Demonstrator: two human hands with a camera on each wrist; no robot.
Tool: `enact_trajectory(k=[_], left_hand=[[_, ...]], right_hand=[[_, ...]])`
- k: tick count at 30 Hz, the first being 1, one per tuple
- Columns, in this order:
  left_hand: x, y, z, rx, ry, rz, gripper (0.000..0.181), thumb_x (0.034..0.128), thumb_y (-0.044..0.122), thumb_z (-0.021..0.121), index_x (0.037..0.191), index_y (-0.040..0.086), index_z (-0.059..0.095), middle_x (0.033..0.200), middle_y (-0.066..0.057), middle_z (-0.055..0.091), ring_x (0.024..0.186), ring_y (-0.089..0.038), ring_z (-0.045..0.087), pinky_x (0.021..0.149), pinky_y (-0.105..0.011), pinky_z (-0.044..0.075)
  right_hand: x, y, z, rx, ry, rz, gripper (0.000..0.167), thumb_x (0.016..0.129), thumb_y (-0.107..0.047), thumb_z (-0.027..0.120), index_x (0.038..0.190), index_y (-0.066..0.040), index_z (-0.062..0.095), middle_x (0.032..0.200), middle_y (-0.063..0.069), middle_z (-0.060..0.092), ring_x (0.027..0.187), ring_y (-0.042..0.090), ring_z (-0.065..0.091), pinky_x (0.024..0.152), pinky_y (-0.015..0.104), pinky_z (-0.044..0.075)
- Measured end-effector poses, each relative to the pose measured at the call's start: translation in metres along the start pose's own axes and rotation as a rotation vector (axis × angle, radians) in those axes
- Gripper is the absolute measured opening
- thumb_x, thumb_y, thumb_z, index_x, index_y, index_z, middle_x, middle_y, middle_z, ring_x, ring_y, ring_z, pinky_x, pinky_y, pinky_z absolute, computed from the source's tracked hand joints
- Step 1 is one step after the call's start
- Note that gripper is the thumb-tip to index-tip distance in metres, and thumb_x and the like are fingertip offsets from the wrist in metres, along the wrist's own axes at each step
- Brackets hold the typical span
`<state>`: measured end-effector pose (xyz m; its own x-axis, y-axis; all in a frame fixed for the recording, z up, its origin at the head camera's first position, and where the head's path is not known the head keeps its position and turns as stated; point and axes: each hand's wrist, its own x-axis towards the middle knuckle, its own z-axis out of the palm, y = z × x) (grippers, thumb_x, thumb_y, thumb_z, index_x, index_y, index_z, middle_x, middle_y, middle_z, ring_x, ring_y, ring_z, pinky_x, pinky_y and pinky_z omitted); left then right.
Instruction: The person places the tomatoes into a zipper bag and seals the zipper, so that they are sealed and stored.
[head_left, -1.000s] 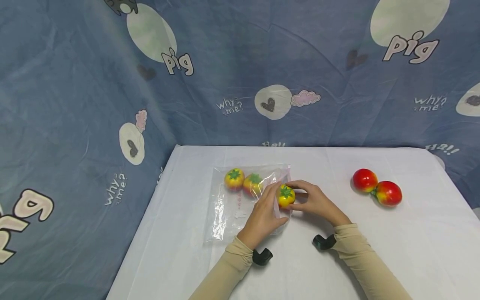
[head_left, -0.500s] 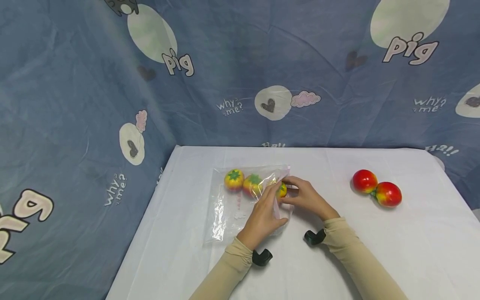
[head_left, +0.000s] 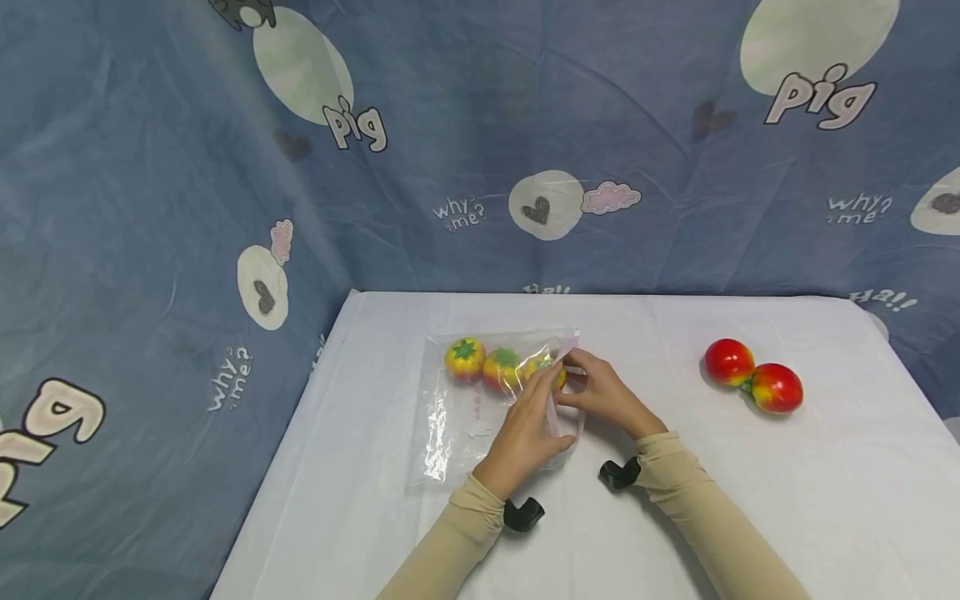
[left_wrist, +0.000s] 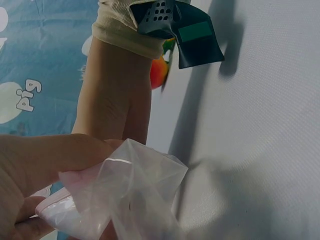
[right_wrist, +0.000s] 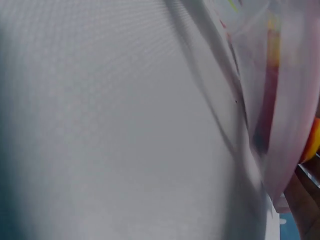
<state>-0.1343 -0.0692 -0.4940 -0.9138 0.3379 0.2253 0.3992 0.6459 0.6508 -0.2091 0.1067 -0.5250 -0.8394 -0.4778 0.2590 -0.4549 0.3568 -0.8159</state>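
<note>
A clear zip bag point(head_left: 450, 433) lies on the table with two yellow-red fruits, the left fruit point(head_left: 464, 359) and the middle fruit point(head_left: 500, 369), inside it. My left hand point(head_left: 525, 429) holds the bag's mouth; in the left wrist view the thumb and fingers of this hand point(left_wrist: 45, 165) grip the pinkish edge of the plastic point(left_wrist: 145, 185). A third fruit point(head_left: 558, 379) is inside the mouth, partly behind my left fingers. My right hand point(head_left: 603, 396) has its fingertips at that fruit, partly within the opening. In the right wrist view, fingers point(right_wrist: 302, 200) touch a yellow-orange fruit point(right_wrist: 312, 142).
Two red fruits, one point(head_left: 730, 362) touching the other point(head_left: 777, 388), lie on the right side of the white table point(head_left: 675, 533). A printed blue cloth point(head_left: 450, 100) hangs behind and to the left.
My right hand has moved left, carrying the third fruit from outside the bag's mouth to inside it. The two bagged fruits have shifted slightly left. My left hand has stayed nearly still.
</note>
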Motion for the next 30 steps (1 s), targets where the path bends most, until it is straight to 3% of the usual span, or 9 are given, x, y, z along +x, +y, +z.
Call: enact_trajectory(k=[3, 10, 14, 21, 30], left_hand=[[-0.001, -0.001, 0.0, 0.0, 0.002, 0.0, 0.108, 0.0693, 0.009, 0.095, 0.159, 0.009, 0.035, 0.159, -0.007, 0.045, 0.14, -0.026, 0.053, 0.117, -0.041, 0.047], [-0.001, 0.0, -0.001, -0.001, -0.003, -0.007, 0.108, 0.0699, 0.01, 0.095, 0.159, 0.009, 0.034, 0.159, -0.008, 0.044, 0.144, -0.027, 0.05, 0.119, -0.041, 0.045], [0.0, 0.001, -0.001, -0.005, -0.006, -0.002, 0.11, 0.0702, 0.009, 0.094, 0.161, 0.01, 0.032, 0.16, -0.009, 0.043, 0.143, -0.027, 0.05, 0.119, -0.041, 0.046], [-0.001, 0.0, -0.002, -0.013, -0.004, -0.004, 0.11, 0.0701, 0.008, 0.094, 0.161, 0.011, 0.032, 0.16, -0.01, 0.043, 0.145, -0.027, 0.049, 0.12, -0.041, 0.044], [-0.001, 0.001, -0.001, -0.014, 0.0, -0.001, 0.111, 0.0692, 0.009, 0.094, 0.161, 0.012, 0.032, 0.16, -0.01, 0.043, 0.144, -0.028, 0.05, 0.12, -0.041, 0.045]], right_hand=[[0.001, -0.001, 0.002, 0.005, 0.018, 0.036, 0.057, 0.08, 0.0, 0.086, 0.129, 0.006, 0.056, 0.131, 0.028, 0.065, 0.125, 0.045, 0.064, 0.106, 0.047, 0.055], [0.003, -0.001, 0.007, -0.074, 0.126, 0.062, 0.053, 0.081, -0.003, 0.085, 0.128, 0.004, 0.061, 0.126, 0.022, 0.064, 0.121, 0.04, 0.065, 0.104, 0.042, 0.058], [0.003, -0.003, 0.01, -0.093, 0.159, 0.085, 0.049, 0.081, -0.002, 0.084, 0.125, 0.003, 0.063, 0.128, 0.023, 0.067, 0.124, 0.042, 0.065, 0.104, 0.046, 0.057], [0.007, -0.002, 0.013, -0.108, 0.12, 0.041, 0.05, 0.081, 0.006, 0.075, 0.129, 0.006, 0.061, 0.13, 0.025, 0.067, 0.126, 0.043, 0.063, 0.106, 0.054, 0.054], [0.012, -0.003, 0.011, -0.091, 0.06, 0.017, 0.05, 0.077, 0.008, 0.072, 0.126, 0.008, 0.062, 0.125, 0.026, 0.069, 0.121, 0.044, 0.065, 0.103, 0.053, 0.056]])
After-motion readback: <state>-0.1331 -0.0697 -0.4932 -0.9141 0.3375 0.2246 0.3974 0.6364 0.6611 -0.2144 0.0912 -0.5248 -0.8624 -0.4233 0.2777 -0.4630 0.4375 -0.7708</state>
